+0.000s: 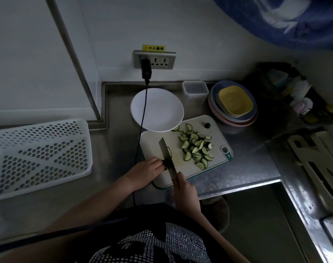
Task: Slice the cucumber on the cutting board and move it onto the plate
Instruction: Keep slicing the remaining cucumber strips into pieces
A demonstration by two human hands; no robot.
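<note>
Landmark for all placings: cutting board (215, 164), lying on steel worktop (247, 168).

Nearest, below the board's near edge: right hand (184, 188) gripping the handle of a knife (166, 156), fingers curled round it, blade running up across the board's left part, edge down on the board.

At the board's near-left corner: left hand (144, 170) resting on the board, fingertips curled onto the dark end piece of cucumber (164, 164), pinning it against the left face of the blade. A little more cucumber showing just beyond the blade, on its right side.

On the board's middle and right part: cut cucumber slices (197, 149) lying in a loose heap, mostly half-moon pieces, some overlapping. A dark stub (207, 125) sitting apart near the board's far edge. Hanging hole at the board's right corner.

Overlapping the board's far-left corner: white plate (157, 110), holding no slices. A dark cable (143, 118) crossing the plate's left side and running down past the board's left edge.

Well left of the board: white perforated basket (38, 156), upturned on the worktop.

Beyond the board's far-right edge: stacked plates with a yellow dish (234, 101) on top; just left of those, a clear lidded container (195, 89).

Farthest, on the wall behind the plate: socket panel (154, 59) with a black plug in it and a yellow label above.
</note>
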